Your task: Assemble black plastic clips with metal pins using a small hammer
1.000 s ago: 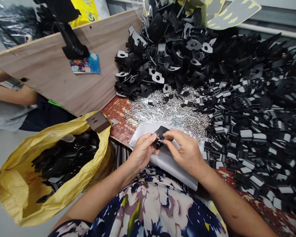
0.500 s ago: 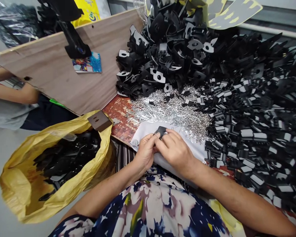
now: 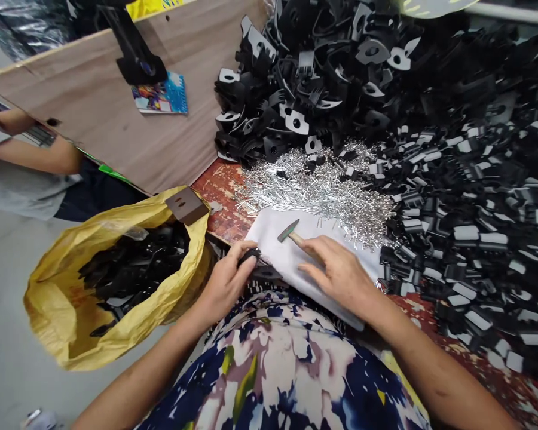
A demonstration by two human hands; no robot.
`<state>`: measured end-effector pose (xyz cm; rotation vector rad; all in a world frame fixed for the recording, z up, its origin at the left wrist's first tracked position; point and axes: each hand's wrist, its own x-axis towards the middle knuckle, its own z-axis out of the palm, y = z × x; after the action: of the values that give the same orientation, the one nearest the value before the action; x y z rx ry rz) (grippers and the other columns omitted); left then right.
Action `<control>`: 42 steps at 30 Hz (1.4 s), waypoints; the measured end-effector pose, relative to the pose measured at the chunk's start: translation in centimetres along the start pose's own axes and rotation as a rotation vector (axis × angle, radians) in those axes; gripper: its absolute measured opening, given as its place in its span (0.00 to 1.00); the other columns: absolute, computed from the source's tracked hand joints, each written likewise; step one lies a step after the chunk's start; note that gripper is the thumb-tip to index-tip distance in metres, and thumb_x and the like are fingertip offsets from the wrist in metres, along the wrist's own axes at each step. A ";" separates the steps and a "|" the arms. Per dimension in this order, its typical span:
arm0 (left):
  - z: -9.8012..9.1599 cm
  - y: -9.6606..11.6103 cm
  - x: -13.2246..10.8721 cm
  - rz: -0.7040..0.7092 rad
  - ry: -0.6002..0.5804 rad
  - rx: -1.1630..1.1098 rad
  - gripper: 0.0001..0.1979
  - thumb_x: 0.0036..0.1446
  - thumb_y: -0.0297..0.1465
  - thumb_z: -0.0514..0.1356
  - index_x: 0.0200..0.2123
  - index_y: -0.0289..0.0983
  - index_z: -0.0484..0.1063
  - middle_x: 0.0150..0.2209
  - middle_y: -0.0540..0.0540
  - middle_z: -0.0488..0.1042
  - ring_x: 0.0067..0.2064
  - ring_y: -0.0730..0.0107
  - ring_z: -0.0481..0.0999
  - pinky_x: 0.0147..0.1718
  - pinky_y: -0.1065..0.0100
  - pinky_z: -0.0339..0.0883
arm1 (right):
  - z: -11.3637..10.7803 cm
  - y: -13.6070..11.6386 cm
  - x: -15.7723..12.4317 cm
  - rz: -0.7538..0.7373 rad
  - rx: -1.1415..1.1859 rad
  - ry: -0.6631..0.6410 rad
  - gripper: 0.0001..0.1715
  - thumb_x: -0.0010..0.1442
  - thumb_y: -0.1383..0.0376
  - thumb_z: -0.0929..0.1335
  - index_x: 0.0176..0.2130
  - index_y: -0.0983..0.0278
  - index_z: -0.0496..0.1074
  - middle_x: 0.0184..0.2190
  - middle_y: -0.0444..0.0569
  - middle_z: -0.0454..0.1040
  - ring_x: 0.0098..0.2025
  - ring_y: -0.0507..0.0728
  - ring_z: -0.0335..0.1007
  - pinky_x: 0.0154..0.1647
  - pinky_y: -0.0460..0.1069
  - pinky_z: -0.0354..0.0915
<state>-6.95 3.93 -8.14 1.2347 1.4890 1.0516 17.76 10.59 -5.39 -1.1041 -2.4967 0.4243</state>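
Observation:
My left hand (image 3: 228,276) pinches a small black plastic clip piece (image 3: 250,255) between thumb and fingers, at the left edge of a pale cloth-covered pad (image 3: 275,254). My right hand (image 3: 334,269) is over the pad, its fingers around the wooden handle of a small hammer (image 3: 289,230). The hammer's metal head points up and left, away from me, and part of its handle is hidden under my fingers. Just beyond the pad lies a heap of thin silvery metal pins (image 3: 314,191).
Large black plastic clip parts (image 3: 296,89) are piled at the back; small ones (image 3: 466,239) cover the right side. A yellow sack (image 3: 49,286) of black pieces stands left, a brown block (image 3: 187,205) on its rim. A wooden board (image 3: 116,107) separates me from another person's arm (image 3: 40,156).
My hands have parted: the left moved left and down with the black piece, the right moved slightly right. The hammer now shows at my right fingers. The view has tilted downward.

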 end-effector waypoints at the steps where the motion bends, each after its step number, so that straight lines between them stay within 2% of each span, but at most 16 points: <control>1: -0.4 -0.5 -0.2 -0.032 -0.032 -0.001 0.16 0.66 0.42 0.58 0.52 0.41 0.73 0.32 0.50 0.74 0.27 0.69 0.69 0.24 0.72 0.63 | 0.0 0.9 -0.7 0.072 -0.125 -0.043 0.11 0.67 0.58 0.70 0.43 0.63 0.72 0.39 0.52 0.74 0.40 0.59 0.71 0.40 0.53 0.66; 3: -0.2 -1.5 -0.3 -0.086 -0.076 -0.054 0.19 0.67 0.47 0.55 0.49 0.40 0.74 0.29 0.50 0.73 0.25 0.68 0.68 0.21 0.71 0.62 | 0.0 2.6 -1.8 0.169 -0.339 -0.130 0.13 0.63 0.57 0.72 0.35 0.63 0.70 0.35 0.51 0.73 0.38 0.60 0.70 0.37 0.52 0.62; 5: 1.1 -2.5 0.1 -0.124 -0.080 -0.090 0.21 0.66 0.49 0.54 0.47 0.39 0.75 0.27 0.51 0.71 0.23 0.68 0.66 0.19 0.71 0.60 | 0.1 3.6 -2.6 0.249 -0.409 -0.224 0.11 0.63 0.59 0.71 0.34 0.62 0.68 0.32 0.49 0.73 0.34 0.59 0.70 0.32 0.50 0.58; 8: 3.3 -3.4 0.8 -0.096 -0.005 -0.069 0.20 0.66 0.47 0.56 0.45 0.38 0.77 0.24 0.53 0.70 0.21 0.70 0.65 0.22 0.71 0.59 | -0.5 3.9 -3.4 0.346 -0.363 -0.298 0.06 0.65 0.63 0.68 0.41 0.63 0.69 0.24 0.43 0.71 0.24 0.56 0.67 0.24 0.49 0.52; 9: 3.8 -3.5 1.0 -0.065 0.026 -0.051 0.19 0.66 0.45 0.56 0.43 0.38 0.78 0.23 0.53 0.70 0.22 0.69 0.66 0.24 0.70 0.61 | -0.9 3.7 -3.7 0.329 -0.333 -0.284 0.09 0.66 0.63 0.67 0.46 0.63 0.69 0.22 0.41 0.71 0.22 0.56 0.67 0.23 0.49 0.53; 13: 4.4 -3.6 1.2 0.005 0.095 -0.002 0.19 0.68 0.42 0.54 0.39 0.38 0.80 0.21 0.52 0.70 0.27 0.66 0.70 0.32 0.69 0.61 | -2.5 2.2 -5.4 0.054 -0.206 -0.029 0.28 0.71 0.65 0.63 0.67 0.56 0.61 0.33 0.45 0.79 0.27 0.56 0.74 0.27 0.49 0.63; 15: 4.4 -3.7 1.1 0.007 0.117 0.022 0.20 0.70 0.41 0.51 0.39 0.38 0.81 0.21 0.52 0.69 0.26 0.66 0.70 0.32 0.68 0.60 | -2.5 1.3 -6.0 -0.027 -0.159 0.133 0.35 0.71 0.68 0.64 0.72 0.53 0.55 0.38 0.47 0.79 0.31 0.56 0.75 0.29 0.49 0.65; 17: 4.4 -3.9 1.1 0.016 0.143 0.046 0.21 0.70 0.40 0.50 0.37 0.39 0.80 0.21 0.52 0.68 0.26 0.66 0.70 0.31 0.68 0.59 | -1.6 0.8 -6.4 -0.073 -0.163 0.201 0.39 0.70 0.71 0.64 0.74 0.53 0.52 0.34 0.46 0.77 0.28 0.55 0.72 0.28 0.48 0.64; 20: 4.5 -4.0 1.0 0.022 0.162 0.056 0.20 0.70 0.40 0.50 0.36 0.39 0.79 0.21 0.53 0.68 0.25 0.67 0.69 0.30 0.69 0.58 | -0.3 0.5 -6.4 -0.103 -0.268 0.098 0.37 0.69 0.73 0.62 0.73 0.56 0.55 0.26 0.43 0.71 0.24 0.53 0.66 0.24 0.47 0.60; 22: 4.6 -4.0 1.0 0.019 0.159 0.047 0.20 0.70 0.40 0.50 0.37 0.39 0.80 0.21 0.52 0.68 0.26 0.66 0.69 0.30 0.69 0.59 | -0.2 0.6 -6.5 -0.079 -0.302 0.067 0.36 0.70 0.73 0.62 0.73 0.57 0.56 0.27 0.43 0.70 0.24 0.52 0.66 0.24 0.47 0.61; 25: 4.5 -4.0 1.0 0.014 0.158 0.038 0.20 0.70 0.41 0.51 0.38 0.39 0.80 0.22 0.52 0.69 0.27 0.66 0.70 0.31 0.68 0.59 | -0.8 0.6 -6.8 -0.049 -0.255 0.210 0.40 0.69 0.72 0.65 0.74 0.56 0.51 0.31 0.45 0.74 0.27 0.53 0.69 0.29 0.47 0.65; 27: 4.5 -4.1 1.0 0.011 0.163 0.039 0.20 0.70 0.41 0.51 0.37 0.39 0.80 0.22 0.52 0.68 0.27 0.66 0.70 0.31 0.68 0.58 | -0.8 0.6 -7.0 -0.062 -0.235 0.224 0.41 0.69 0.72 0.65 0.74 0.55 0.51 0.31 0.45 0.75 0.26 0.53 0.69 0.28 0.47 0.65; 31: 4.5 -4.1 1.0 -0.002 0.156 0.036 0.21 0.70 0.42 0.50 0.34 0.39 0.77 0.22 0.52 0.67 0.27 0.66 0.69 0.31 0.68 0.58 | 0.8 1.2 -6.9 -0.043 -0.255 0.019 0.35 0.70 0.71 0.61 0.72 0.56 0.56 0.28 0.43 0.73 0.24 0.52 0.68 0.23 0.45 0.63; 36: 3.6 -3.0 0.5 -0.021 0.096 -0.039 0.22 0.68 0.47 0.52 0.37 0.38 0.77 0.23 0.51 0.67 0.28 0.63 0.69 0.31 0.67 0.61 | 1.1 1.4 -5.1 0.046 -0.152 -0.025 0.29 0.70 0.69 0.63 0.67 0.61 0.64 0.39 0.50 0.78 0.33 0.54 0.75 0.32 0.47 0.71; 40: 2.5 -1.3 0.5 -0.053 0.213 -0.163 0.19 0.65 0.51 0.57 0.42 0.42 0.75 0.26 0.51 0.71 0.30 0.61 0.71 0.30 0.67 0.64 | -0.6 0.0 -2.8 0.028 -0.093 0.097 0.16 0.66 0.64 0.69 0.53 0.60 0.77 0.47 0.55 0.78 0.47 0.63 0.75 0.47 0.57 0.73; 42: 2.6 -0.3 0.8 -0.106 0.215 -0.259 0.18 0.64 0.51 0.58 0.43 0.43 0.72 0.26 0.52 0.72 0.28 0.64 0.70 0.26 0.69 0.63 | -1.0 -1.1 -2.0 -0.030 0.086 0.073 0.18 0.63 0.57 0.72 0.52 0.58 0.77 0.47 0.52 0.78 0.47 0.62 0.75 0.48 0.56 0.73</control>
<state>-4.57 4.87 -9.07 0.8742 1.5051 1.2913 18.81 8.49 -4.51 -1.0290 -2.4052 0.4689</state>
